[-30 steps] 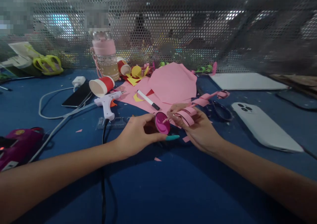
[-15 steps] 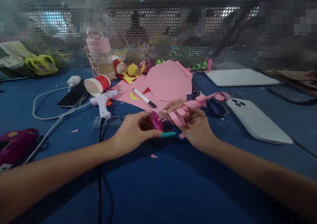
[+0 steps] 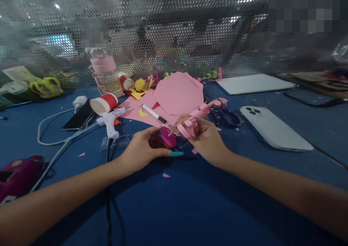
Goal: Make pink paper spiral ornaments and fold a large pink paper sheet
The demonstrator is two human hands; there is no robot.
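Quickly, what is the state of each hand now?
Left hand: closed, holding the magenta disc.
Right hand: closed, holding the curled pink paper strip.

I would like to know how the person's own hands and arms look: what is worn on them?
The left hand and right hand wear no gloves; the visible forearms have no sleeves. A long teal nail shows on the left thumb.

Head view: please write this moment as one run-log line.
left grip: round magenta disc | right grip: curled pink paper strip | disc-to-strip contact: unclear | white glue gun: on blue table
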